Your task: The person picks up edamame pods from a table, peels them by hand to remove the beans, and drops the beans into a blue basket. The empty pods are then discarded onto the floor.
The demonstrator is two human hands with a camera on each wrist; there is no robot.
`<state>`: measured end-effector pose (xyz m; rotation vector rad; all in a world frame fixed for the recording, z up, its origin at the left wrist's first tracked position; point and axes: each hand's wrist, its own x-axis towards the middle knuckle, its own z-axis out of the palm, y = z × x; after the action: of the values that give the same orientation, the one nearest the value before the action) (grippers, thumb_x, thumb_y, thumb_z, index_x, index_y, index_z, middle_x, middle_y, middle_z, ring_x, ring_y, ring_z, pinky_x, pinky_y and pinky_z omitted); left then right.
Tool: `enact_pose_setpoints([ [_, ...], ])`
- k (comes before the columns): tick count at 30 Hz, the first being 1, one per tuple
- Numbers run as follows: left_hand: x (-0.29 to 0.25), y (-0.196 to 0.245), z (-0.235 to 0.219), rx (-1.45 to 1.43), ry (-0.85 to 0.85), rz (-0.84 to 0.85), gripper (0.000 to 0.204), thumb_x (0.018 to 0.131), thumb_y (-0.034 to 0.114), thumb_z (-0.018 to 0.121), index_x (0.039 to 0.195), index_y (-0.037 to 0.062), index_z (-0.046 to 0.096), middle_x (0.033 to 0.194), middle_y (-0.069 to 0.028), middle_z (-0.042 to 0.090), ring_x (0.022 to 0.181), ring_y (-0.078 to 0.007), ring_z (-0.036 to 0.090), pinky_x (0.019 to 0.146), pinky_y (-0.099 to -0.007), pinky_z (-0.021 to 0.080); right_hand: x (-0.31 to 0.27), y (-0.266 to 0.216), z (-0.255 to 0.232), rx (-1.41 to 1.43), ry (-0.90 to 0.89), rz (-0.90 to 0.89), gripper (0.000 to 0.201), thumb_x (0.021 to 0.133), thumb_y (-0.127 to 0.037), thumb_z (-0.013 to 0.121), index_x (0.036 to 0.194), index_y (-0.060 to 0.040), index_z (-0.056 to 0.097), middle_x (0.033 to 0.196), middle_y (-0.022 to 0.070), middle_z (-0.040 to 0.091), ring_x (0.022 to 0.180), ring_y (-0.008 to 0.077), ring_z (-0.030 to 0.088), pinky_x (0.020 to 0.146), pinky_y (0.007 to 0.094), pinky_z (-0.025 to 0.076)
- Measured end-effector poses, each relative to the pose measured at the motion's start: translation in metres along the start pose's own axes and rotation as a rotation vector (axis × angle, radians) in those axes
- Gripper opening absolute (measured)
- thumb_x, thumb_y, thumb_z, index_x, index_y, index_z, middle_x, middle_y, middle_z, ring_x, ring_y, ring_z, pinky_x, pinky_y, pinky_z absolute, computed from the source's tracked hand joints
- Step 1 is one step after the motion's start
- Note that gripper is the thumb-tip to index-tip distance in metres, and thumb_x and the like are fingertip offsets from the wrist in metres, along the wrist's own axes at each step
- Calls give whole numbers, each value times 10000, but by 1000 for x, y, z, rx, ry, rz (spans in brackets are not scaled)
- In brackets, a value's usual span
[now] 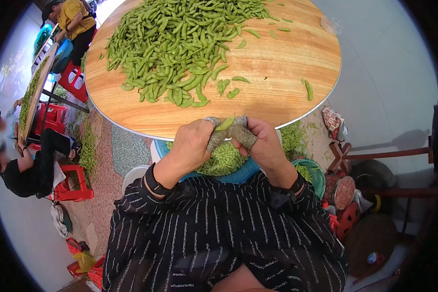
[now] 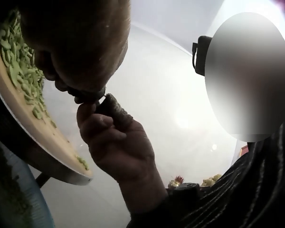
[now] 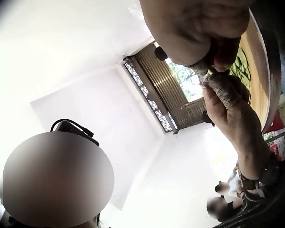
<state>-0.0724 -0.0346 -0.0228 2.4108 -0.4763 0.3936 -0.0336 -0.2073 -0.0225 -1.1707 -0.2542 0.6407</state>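
A green soybean pod (image 1: 225,123) is between the two hands, just off the near edge of the round table. My left hand (image 1: 189,143) pinches it at its lower end with curled fingers. Close against its other end, my right hand (image 1: 265,146) holds it, with fingers bent. Grey woven finger covers (image 1: 244,136) wrap thumb and finger on both hands. Below the hands, a blue basin (image 1: 243,176) holds a heap of shelled green beans (image 1: 222,159). In the wrist views the fingertips meet, and the pod is mostly hidden.
The wooden table (image 1: 282,63) bears a large pile of soybean pods (image 1: 180,44), with several strays. A green basket (image 1: 319,180) is at the right and a white bucket (image 1: 134,175) at the left. Other people sit at another table (image 1: 34,97) on red stools (image 1: 75,187).
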Motion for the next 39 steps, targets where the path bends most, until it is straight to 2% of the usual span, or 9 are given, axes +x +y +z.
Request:
enact_pose_setpoints([
  [4, 0, -1, 1, 90, 10, 58, 305, 605, 23, 575, 903, 17, 507, 688, -144, 524, 639, -317, 533, 541, -388, 425, 2, 4, -1, 30, 5, 24, 80, 760, -13, 512, 829, -22, 553, 643, -7, 527, 518, 45, 444, 454, 167, 348],
  [14, -5, -10, 11, 104, 6, 97, 360, 644, 71, 595, 987, 24, 494, 757, -151, 548, 674, -326, 544, 565, -386, 436, 5, 9, 4, 138, 42, 24, 140, 773, -27, 523, 906, -47, 562, 736, -36, 543, 620, 26, 461, 516, 144, 350],
  [16, -6, -10, 14, 72, 67, 94, 272, 611, 17, 557, 872, 4, 481, 706, -141, 520, 646, -309, 541, 532, -384, 425, 7, 12, 2, 121, 7, 20, 135, 786, -40, 521, 915, -46, 560, 776, -35, 548, 651, 28, 471, 552, 146, 371],
  [19, -8, -13, 19, -182, 78, 6, 183, 715, 69, 543, 869, -7, 480, 695, -149, 508, 633, -297, 538, 522, -360, 416, 10, 16, 1, 36, -44, -64, 132, 793, -49, 521, 920, -36, 554, 809, -31, 550, 664, 29, 475, 594, 155, 385],
  [21, -10, -9, 27, -708, 176, -221, 197, 816, 172, 500, 856, -19, 478, 648, -109, 485, 585, -250, 517, 515, -328, 400, 12, 22, -1, -73, -79, -181, 131, 793, -37, 523, 921, -13, 543, 825, -18, 552, 706, 46, 488, 646, 180, 400],
  [25, -12, -11, 30, -887, 181, -294, 260, 861, 259, 463, 843, 1, 493, 624, -38, 464, 534, -144, 450, 486, -260, 361, 11, 15, 6, -192, -54, -295, 118, 790, -14, 524, 906, 1, 534, 812, -11, 548, 745, 64, 496, 664, 203, 406],
  [30, -17, -9, 28, -1540, 167, -623, 265, 875, 296, 452, 917, 41, 511, 668, -4, 502, 487, -46, 317, 417, -195, 221, 17, 22, 1, -176, -143, -312, 101, 788, 4, 518, 887, -8, 534, 800, -6, 551, 741, 62, 498, 670, 206, 409],
  [37, -12, -5, 33, -1104, 312, -410, 223, 866, 227, 472, 897, 9, 506, 637, 1, 499, 521, -111, 468, 458, -246, 358, 11, 14, 9, 43, -9, -40, 114, 785, -29, 532, 897, -38, 548, 745, -15, 555, 597, 20, 462, 501, 147, 350],
  [39, -13, -9, 32, -679, 340, -176, 191, 793, 177, 547, 867, 6, 502, 654, -73, 526, 557, -227, 533, 473, -302, 399, 9, 9, 6, 135, -141, 69, 115, 789, -56, 537, 902, -39, 549, 736, -8, 554, 573, 26, 463, 456, 137, 322],
])
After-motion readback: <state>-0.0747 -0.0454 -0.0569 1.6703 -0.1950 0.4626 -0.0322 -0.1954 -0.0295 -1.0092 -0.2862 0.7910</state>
